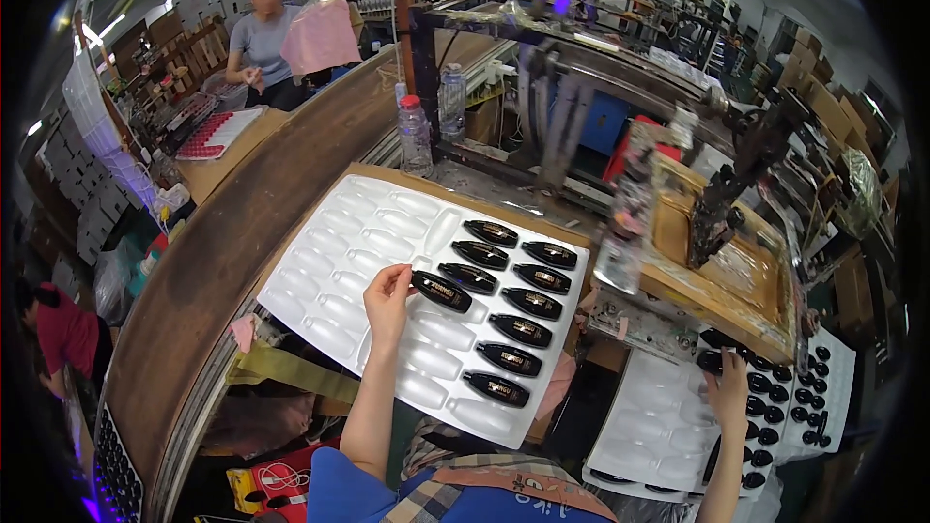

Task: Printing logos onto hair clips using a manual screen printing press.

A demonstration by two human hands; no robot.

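My left hand (387, 302) is closed, its thumb and fingers pinching one end of a glossy black bottle (442, 292) with gold print. The bottle is held over a white moulded tray (325, 276), whose right part holds two rows of similar black bottles (523, 330) lying in bottle-shaped hollows. Over at the right, my right hand (728, 389) is closed on another black piece (710, 360), which looks like a bottle; the fingers cover part of it. Below that hand is a second white tray (644, 416) with bare hollows on its left and more black pieces (765, 412) on its right.
A machine with a wooden screen frame (717, 261) stands above the right tray. Clear plastic bottles, one with a red cap (413, 136), stand behind the left tray. A brown conveyor belt (184, 320) curves along the left. Beyond it, a person (266, 39) sits near red pieces on a table.
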